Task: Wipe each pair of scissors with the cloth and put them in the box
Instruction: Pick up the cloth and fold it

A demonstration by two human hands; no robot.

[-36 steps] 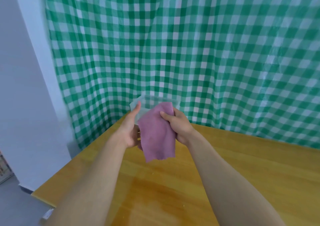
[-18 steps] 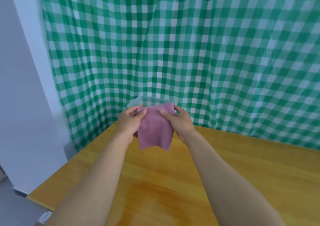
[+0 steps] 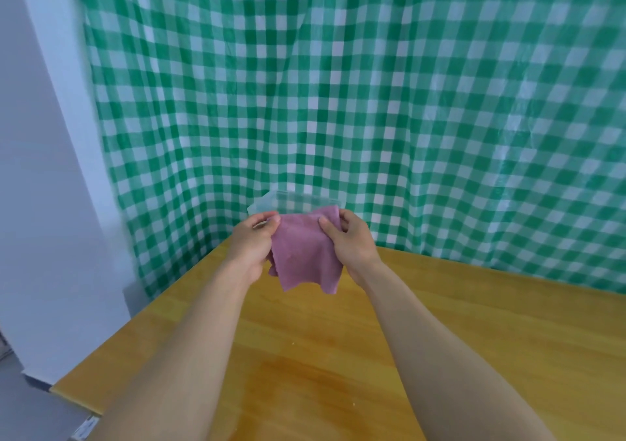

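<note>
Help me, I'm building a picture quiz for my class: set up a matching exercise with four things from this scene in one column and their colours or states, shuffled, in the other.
Things:
1. cloth
2. box
3. table
4. curtain

Colours or states:
a. clear, partly hidden behind another thing
b. green and white checks
c. purple, held up in the air
d. yellow wood

Pairs: 1-c, 2-a, 3-d, 4-b

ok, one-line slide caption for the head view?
Left hand and right hand pinch a purple cloth over a wooden table; clear plastic box behind, green gingham backdrop.
</note>
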